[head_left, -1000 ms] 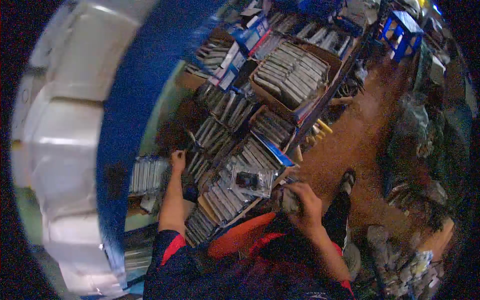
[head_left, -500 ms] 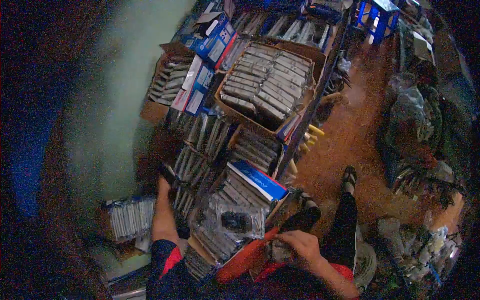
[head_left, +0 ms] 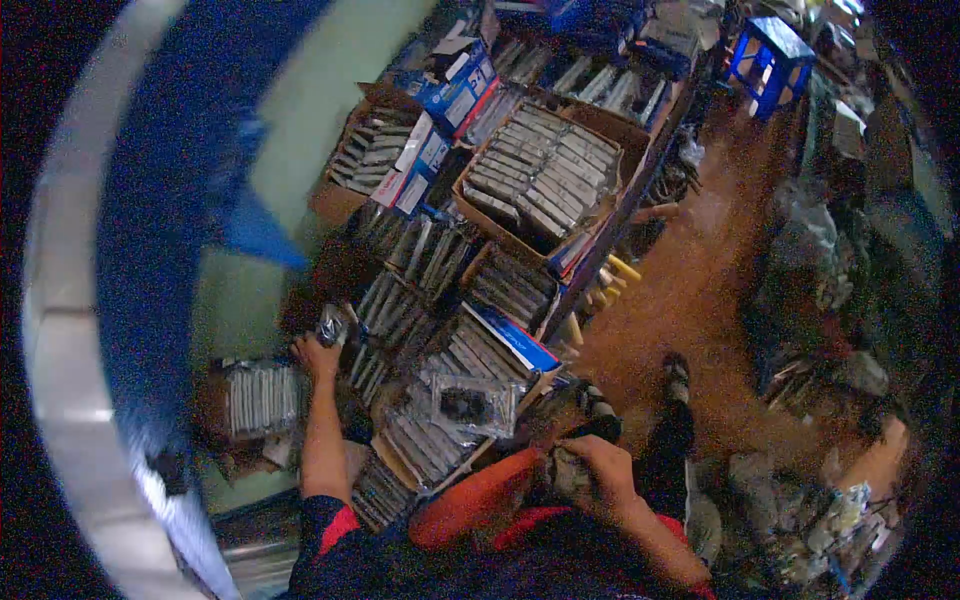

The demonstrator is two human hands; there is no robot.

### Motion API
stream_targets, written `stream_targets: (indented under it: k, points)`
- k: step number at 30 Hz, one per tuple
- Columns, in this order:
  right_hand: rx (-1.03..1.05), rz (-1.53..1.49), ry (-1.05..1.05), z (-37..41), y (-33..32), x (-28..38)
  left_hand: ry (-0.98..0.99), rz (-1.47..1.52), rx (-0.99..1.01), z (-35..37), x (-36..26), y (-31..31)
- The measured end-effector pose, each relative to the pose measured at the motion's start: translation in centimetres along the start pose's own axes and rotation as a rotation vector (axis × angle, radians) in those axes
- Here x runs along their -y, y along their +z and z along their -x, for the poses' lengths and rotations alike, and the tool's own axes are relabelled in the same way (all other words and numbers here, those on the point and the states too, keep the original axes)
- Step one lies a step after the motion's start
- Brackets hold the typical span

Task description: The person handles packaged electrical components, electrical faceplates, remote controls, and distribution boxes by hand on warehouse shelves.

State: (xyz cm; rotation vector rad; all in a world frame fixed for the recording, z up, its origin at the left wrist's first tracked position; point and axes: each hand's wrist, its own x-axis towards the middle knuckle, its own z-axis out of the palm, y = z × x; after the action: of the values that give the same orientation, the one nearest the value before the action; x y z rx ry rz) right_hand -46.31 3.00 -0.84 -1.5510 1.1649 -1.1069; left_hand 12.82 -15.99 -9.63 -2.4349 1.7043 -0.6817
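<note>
At the left end of the packed boxes, my left hand (head_left: 316, 352) is closed on a small dark packet in shiny clear plastic (head_left: 333, 326). Beside it lie rows of thin plastic-wrapped packets (head_left: 392, 300) standing on edge. Close to my body, my right hand (head_left: 600, 468) is closed, fingers curled round a greyish-brown item (head_left: 568, 472) whose kind I cannot make out. Between the hands, a flat clear-wrapped packet with a dark centre (head_left: 472, 404) rests on top of a box of similar packets (head_left: 420, 440).
An open carton of pale packets (head_left: 545, 165) sits further along, near blue-and-white boxes (head_left: 455, 90). More wrapped packets (head_left: 262, 400) stand at the left by the wall. A blue stool (head_left: 770, 65) is at the far end of the brown floor (head_left: 650, 300). Plastic-covered heaps (head_left: 820, 240) line the right side.
My left hand has shifted, and a shiny packet now shows in it. The camera view has turned, revealing more of the blue and pale area at left. My right hand stays near my body.
</note>
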Motion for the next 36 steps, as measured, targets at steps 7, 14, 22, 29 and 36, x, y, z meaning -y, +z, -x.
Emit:
stream_targets:
  k: [7,14,22,29,36]
  points:
    - [-0.001,-0.020,0.132,1.1,-5.5,2.0,-0.182,0.407,-0.111,7.7,-4.6,-15.3]
    - [0.062,-0.286,0.286,0.4,-11.8,5.4,-0.377,1.227,0.127,19.0,-14.8,-33.7]
    - [0.179,-0.660,0.610,-0.3,-16.5,6.1,-0.492,2.740,0.530,29.0,-28.4,-41.9]
    - [0.217,-0.212,-0.126,-1.9,-15.7,12.7,-0.828,2.611,0.743,32.1,-35.3,-44.0]
    - [0.221,0.631,-0.386,-2.7,-17.2,13.1,-0.435,3.031,0.713,32.1,-40.6,-48.0]
